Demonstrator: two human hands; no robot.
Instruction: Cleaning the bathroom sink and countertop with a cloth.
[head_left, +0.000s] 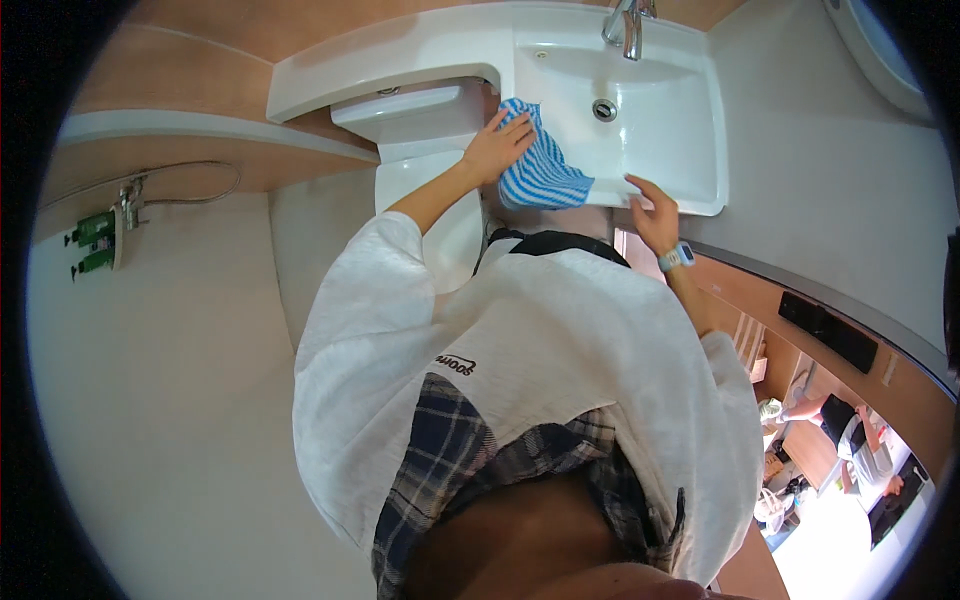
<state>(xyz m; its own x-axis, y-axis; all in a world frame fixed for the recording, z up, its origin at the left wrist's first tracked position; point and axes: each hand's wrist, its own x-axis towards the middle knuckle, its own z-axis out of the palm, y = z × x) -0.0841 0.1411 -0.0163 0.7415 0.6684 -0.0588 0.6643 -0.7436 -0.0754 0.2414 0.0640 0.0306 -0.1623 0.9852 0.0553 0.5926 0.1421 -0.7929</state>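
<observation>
A blue-and-white striped cloth (546, 176) drapes over the left edge of the white washbasin (667, 135). My left hand (504, 144) rests on the cloth's upper part with its fingers spread, pressing it against the basin rim. Over the front rim, my right hand (655, 214) is empty, thumb and fingers apart; whether it touches the rim is unclear. A pale watch (676, 256) is on my right wrist. At the back of the basin stands a chrome faucet (631, 34), and a drain (604, 110) sits in the bowl.
Left of the basin is a white toilet (442, 247), its lid down, with its cistern (420, 105) under the counter ledge (390, 45). Green pump bottles (96, 227) and a shower mixer (131, 201) are on the left wall. Beyond the doorway at lower right, another person (855, 435) is visible.
</observation>
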